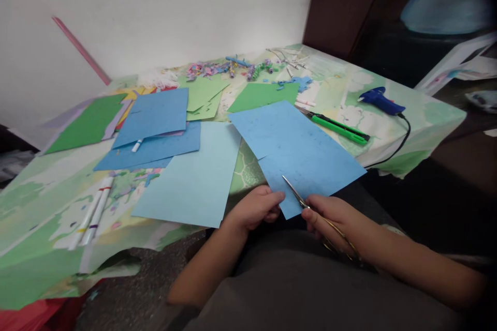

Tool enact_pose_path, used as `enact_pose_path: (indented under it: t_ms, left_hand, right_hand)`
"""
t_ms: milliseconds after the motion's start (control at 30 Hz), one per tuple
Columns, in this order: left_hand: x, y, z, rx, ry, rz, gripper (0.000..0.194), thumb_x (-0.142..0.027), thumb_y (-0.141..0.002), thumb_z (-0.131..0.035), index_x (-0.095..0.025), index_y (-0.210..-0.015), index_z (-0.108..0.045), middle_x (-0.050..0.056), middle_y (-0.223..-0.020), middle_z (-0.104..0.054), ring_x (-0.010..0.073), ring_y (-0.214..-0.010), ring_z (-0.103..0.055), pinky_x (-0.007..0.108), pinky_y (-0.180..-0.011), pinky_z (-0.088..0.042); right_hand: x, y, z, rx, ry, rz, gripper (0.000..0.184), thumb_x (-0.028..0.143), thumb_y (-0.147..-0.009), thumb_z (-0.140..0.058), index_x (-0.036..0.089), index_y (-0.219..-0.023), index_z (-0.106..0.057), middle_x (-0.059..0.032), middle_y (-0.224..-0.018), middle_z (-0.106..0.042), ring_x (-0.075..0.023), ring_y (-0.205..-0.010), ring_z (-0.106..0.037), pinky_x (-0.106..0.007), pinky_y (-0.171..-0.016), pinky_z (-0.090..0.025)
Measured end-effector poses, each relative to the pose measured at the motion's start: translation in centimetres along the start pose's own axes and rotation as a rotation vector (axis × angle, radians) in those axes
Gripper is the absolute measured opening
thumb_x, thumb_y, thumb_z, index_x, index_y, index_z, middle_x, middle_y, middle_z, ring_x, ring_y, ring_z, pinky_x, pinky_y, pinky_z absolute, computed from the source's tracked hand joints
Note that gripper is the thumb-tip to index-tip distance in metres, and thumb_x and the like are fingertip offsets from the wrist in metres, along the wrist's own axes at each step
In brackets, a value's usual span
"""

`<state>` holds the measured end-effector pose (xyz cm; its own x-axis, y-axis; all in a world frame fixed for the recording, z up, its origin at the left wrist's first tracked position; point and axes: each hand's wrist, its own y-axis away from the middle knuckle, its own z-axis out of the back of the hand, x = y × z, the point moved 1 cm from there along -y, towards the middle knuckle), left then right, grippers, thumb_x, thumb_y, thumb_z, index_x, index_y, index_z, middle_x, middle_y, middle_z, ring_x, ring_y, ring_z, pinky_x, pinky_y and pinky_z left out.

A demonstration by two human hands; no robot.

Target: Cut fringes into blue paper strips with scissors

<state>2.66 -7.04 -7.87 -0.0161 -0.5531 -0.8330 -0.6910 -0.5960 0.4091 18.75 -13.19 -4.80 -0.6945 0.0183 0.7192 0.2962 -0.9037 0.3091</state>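
A blue sheet of craft foam or paper [298, 145] hangs partly over the table's front edge, with a short slit in its left side. My left hand [261, 207] is closed on the sheet's lower left edge, thumb on top. Gold-handled scissors [297, 194] are in my right hand [330, 220], their silver blades lying over the lower part of the sheet and pointing up and left. The fingers in the handles are partly hidden. Just left of my left hand lies a pale blue sheet [194, 176].
On the patterned tablecloth [34, 217] lie a green utility knife [339, 128], a dark blue glue gun [382, 101] with its cord, white markers [97, 209], darker blue sheets [159, 114], green sheets [267, 95] and colourful scraps [205, 70]. A white wall [194, 5] stands behind.
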Motion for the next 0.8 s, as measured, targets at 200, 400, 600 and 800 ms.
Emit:
enact_pose_path:
  t_ms: [200,400,600,800]
  left_hand:
    - [-0.6,0.4,0.6,-0.121,-0.123,-0.018,0.030,-0.031,-0.070,-0.051,-0.016,-0.049,-0.036,-0.007,-0.039,-0.031,0.0025,-0.033,-0.025,0.018,-0.036,-0.016]
    - [-1.3,0.4,-0.3,-0.545,-0.258,-0.162,0.033,-0.043,-0.075,-0.046,-0.015,-0.057,-0.046,-0.002,-0.048,-0.044,0.0088,-0.045,-0.041,0.022,-0.045,-0.031]
    - [0.0,-0.1,-1.1,-0.904,-0.301,-0.319,0.031,-0.040,-0.077,-0.043,-0.018,-0.056,-0.034,-0.005,-0.052,-0.033,0.0083,-0.051,-0.034,0.021,-0.051,-0.030]
    - [1.1,-0.2,-0.7,-0.925,-0.299,-0.357,0.030,-0.039,-0.079,-0.038,-0.019,-0.057,-0.030,-0.005,-0.054,-0.031,0.0081,-0.052,-0.032,0.021,-0.052,-0.031]
  right_hand:
    - [0.9,0.0,0.1,-0.019,0.114,0.071,0.041,0.053,-0.084,-0.026,0.018,-0.072,-0.045,-0.0030,-0.064,-0.054,-0.0117,-0.053,-0.048,-0.024,-0.047,-0.034]
    - [1.3,-0.3,0.1,-0.020,0.180,0.106,0.038,0.051,-0.084,-0.027,0.019,-0.071,-0.043,-0.0027,-0.065,-0.052,-0.0126,-0.054,-0.045,-0.025,-0.049,-0.033]
    - [1.1,-0.4,-0.9,0.003,0.108,0.103,0.039,0.052,-0.084,-0.025,0.020,-0.070,-0.042,-0.0025,-0.062,-0.053,-0.0125,-0.051,-0.046,-0.024,-0.046,-0.031]
    - [0.6,-0.8,-1.9,-0.034,0.037,0.107,0.039,0.053,-0.084,-0.027,0.020,-0.068,-0.041,-0.0015,-0.059,-0.054,-0.0125,-0.050,-0.047,-0.024,-0.045,-0.029]
